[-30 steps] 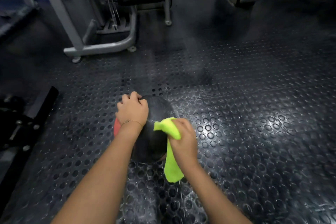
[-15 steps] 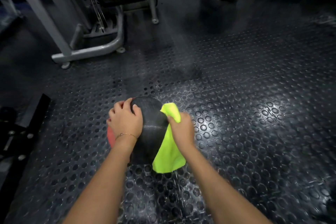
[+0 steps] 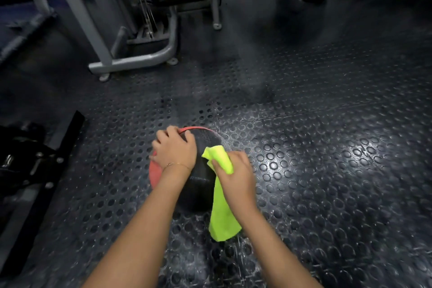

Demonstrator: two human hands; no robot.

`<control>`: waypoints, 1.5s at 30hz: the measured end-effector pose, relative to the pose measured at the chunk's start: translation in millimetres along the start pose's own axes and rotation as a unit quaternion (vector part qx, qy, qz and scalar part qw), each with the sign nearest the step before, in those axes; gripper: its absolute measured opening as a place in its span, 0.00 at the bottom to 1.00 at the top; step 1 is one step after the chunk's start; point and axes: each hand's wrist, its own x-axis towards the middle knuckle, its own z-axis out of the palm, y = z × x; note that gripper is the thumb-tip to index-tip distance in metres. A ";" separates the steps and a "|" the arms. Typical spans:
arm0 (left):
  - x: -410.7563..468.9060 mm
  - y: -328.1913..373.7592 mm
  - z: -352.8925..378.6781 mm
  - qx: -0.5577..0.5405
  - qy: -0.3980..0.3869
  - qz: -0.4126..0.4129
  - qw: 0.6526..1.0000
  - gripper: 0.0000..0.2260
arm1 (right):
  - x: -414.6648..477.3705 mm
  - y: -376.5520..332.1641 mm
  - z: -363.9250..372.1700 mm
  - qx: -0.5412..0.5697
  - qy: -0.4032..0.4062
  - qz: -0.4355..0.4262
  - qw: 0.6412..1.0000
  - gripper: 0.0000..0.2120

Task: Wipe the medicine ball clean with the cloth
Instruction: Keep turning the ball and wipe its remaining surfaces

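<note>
On the studded floor, the medicine ball sits between both hands; the left hand, curled over it, has rolled a red band into view; the right hand grips the cloth against its newly turned side.

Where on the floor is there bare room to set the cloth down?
Bare studded floor lies right of the medicine ball and between it and the machine frame. Left is crowded by dark equipment.

Dim scene, white glare patch on the studded floor, motion-blurred, wide-angle-bent edges.
</note>
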 end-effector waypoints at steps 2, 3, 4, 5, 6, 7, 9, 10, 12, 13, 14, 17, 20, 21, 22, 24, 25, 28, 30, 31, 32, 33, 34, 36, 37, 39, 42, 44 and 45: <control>3.2 1.6 5.4 0.030 -0.023 -0.007 0.999 0.23 | 16.6 8.5 4.3 0.007 0.002 0.057 0.998 0.13; 5.3 -0.2 8.0 0.035 -0.031 -0.007 0.999 0.23 | 25.8 13.5 5.7 0.007 0.011 0.095 0.995 0.14; 6.4 -2.5 9.4 0.036 -0.035 -0.008 0.999 0.23 | 31.1 17.4 6.5 0.003 0.021 0.123 0.992 0.14; 6.4 -4.5 9.7 0.031 -0.035 -0.009 0.999 0.23 | 30.7 17.7 6.8 -0.006 0.031 0.127 0.991 0.14; 5.8 -6.8 9.0 0.025 -0.032 -0.009 0.999 0.22 | 24.8 15.9 7.6 -0.019 0.035 0.104 0.994 0.13; 6.4 -8.3 7.2 0.019 -0.029 -0.006 0.999 0.21 | 15.8 11.5 9.5 -0.024 0.034 0.055 0.998 0.12; 9.0 -13.8 1.8 0.004 -0.034 -0.001 0.999 0.20 | -4.6 0.2 13.5 -0.023 0.030 -0.046 0.998 0.12; 10.8 -18.3 -0.9 -0.003 -0.039 0.002 0.999 0.20 | -9.1 -2.1 14.9 -0.020 0.023 -0.079 0.996 0.13; 15.9 -27.6 -5.2 -0.024 -0.041 -0.002 0.999 0.19 | -4.5 -0.5 19.0 -0.002 -0.001 -0.086 0.996 0.14; 18.3 -31.0 -6.8 -0.036 -0.040 -0.007 0.999 0.19 | 2.2 1.1 20.6 0.017 -0.006 -0.059 0.998 0.14; 18.7 -35.1 -7.9 -0.044 -0.040 -0.014 0.998 0.19 | 9.7 4.2 23.1 0.039 -0.004 -0.012 0.999 0.13; 13.9 -48.8 -11.5 -0.060 -0.038 -0.020 0.997 0.19 | 17.0 6.6 26.0 0.048 0.006 0.075 0.996 0.12; 20.8 -53.4 -17.3 -0.062 -0.050 -0.017 0.997 0.18 | -3.9 -3.4 27.5 -0.014 -0.001 -0.084 0.996 0.13; 25.0 -50.5 -19.2 -0.062 -0.059 -0.026 0.996 0.17 | -12.0 -3.6 28.0 -0.033 -0.008 -0.150 0.988 0.16; 28.6 -45.7 -20.7 -0.059 -0.065 -0.039 0.995 0.16 | -17.3 -1.6 27.7 -0.046 -0.023 -0.197 0.979 0.19; 28.6 -38.1 -21.0 -0.049 -0.064 -0.057 0.995 0.15 | -18.4 3.0 25.6 -0.033 -0.059 -0.194 0.979 0.19; 26.0 -35.7 -19.6 -0.044 -0.062 -0.058 0.995 0.16 | -13.6 4.6 24.9 -0.012 -0.066 -0.149 0.987 0.16; 18.6 -30.6 -12.8 -0.014 -0.058 -0.032 0.998 0.18 | 14.0 9.4 21.4 0.044 -0.028 0.024 0.998 0.10; 18.6 -29.3 -10.8 0.009 -0.060 -0.025 0.998 0.20 | 14.9 5.3 20.1 0.005 -0.041 0.036 0.998 0.10; 20.7 -29.0 -11.1 0.012 -0.063 -0.027 0.998 0.21 | 10.4 -1.0 19.4 -0.014 -0.050 -0.016 0.999 0.11; 22.5 -29.0 -11.6 0.011 -0.068 -0.028 0.997 0.21 | 2.9 -7.8 19.6 -0.030 -0.061 -0.087 0.994 0.12; 22.9 -29.8 -11.8 0.011 -0.071 -0.026 0.997 0.21 | -4.8 -10.6 21.1 -0.052 -0.070 -0.153 0.984 0.14; 22.0 -31.2 -12.0 0.010 -0.071 -0.022 0.997 0.21 | -6.5 -11.9 20.7 -0.059 -0.079 -0.192 0.976 0.15; 17.5 -33.8 -12.9 0.005 -0.063 -0.006 0.998 0.21 | 7.9 -8.3 17.9 -0.036 -0.075 -0.137 0.987 0.10; 15.3 -34.8 -13.6 0.002 -0.057 0.001 0.998 0.21 | 20.0 -3.8 16.3 -0.008 -0.069 -0.064 0.996 0.04; 13.0 -36.5 -14.2 -0.002 -0.054 0.005 0.999 0.20 | 36.3 3.7 14.7 0.021 -0.058 0.019 0.998 0.10; 14.9 -40.0 -16.4 -0.015 -0.059 0.007 0.998 0.20 | 22.9 -2.2 12.0 0.006 -0.077 0.007 0.997 0.04; 17.3 -43.3 -18.3 -0.026 -0.062 0.018 0.998 0.19 | 8.4 -3.2 10.3 0.003 -0.093 -0.037 0.995 0.06; 17.8 -44.6 -19.1 -0.027 -0.065 0.027 0.997 0.19 | 9.1 -1.4 8.1 0.001 -0.090 -0.046 0.995 0.05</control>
